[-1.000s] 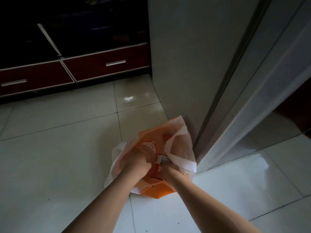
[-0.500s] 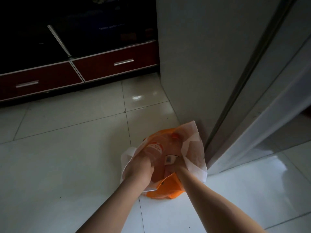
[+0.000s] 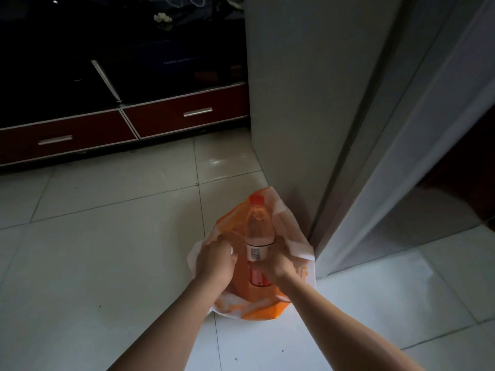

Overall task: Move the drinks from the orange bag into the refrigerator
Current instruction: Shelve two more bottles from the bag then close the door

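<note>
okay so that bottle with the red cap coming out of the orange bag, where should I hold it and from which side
Probably around the labelled middle of the bottle, from its right side, as the right hand does: the body is straight there, the neck tapers, and the left hand holds the orange bag on the other side.

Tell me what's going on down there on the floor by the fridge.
A person is unpacking an orange and white plastic bag on the tiled floor beside the grey refrigerator. The right hand grips a clear plastic bottle with a red cap, partly out of the bag, while the left hand holds the bag's edge.
</note>
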Tool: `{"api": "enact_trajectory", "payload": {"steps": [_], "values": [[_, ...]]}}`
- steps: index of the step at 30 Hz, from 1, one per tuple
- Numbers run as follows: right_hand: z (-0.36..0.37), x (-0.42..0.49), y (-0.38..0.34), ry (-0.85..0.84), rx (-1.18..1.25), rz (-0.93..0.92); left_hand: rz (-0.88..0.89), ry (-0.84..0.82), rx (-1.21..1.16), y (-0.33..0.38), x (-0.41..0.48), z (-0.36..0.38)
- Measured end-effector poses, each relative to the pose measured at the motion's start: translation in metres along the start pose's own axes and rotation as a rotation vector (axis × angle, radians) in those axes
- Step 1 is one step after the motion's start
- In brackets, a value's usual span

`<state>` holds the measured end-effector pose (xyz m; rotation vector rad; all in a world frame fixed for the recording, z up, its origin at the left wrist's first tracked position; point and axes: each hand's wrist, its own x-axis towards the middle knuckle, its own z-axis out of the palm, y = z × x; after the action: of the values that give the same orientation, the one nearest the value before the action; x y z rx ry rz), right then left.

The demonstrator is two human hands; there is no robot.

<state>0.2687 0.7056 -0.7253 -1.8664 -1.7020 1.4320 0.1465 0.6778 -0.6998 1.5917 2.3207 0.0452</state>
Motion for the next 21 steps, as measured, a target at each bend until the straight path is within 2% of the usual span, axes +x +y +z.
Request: {"api": "enact_trajectory", "payload": {"steps": [5, 12, 21], "values": [[-0.026, -0.036, -0.026, 0.050, 0.073, -0.074, -0.100, 0.034, -0.198, 0.013, -0.020, -0.042], [-0.074, -0.108, -0.093, 0.126, 0.092, -0.166, -0.152, 0.046, -0.366, 0.031, -0.064, -0.147], [-0.162, -0.254, -0.202, 0.157, 0.173, -0.255, -0.082, 0.109, -0.192, 0.058, -0.157, -0.326]]}}
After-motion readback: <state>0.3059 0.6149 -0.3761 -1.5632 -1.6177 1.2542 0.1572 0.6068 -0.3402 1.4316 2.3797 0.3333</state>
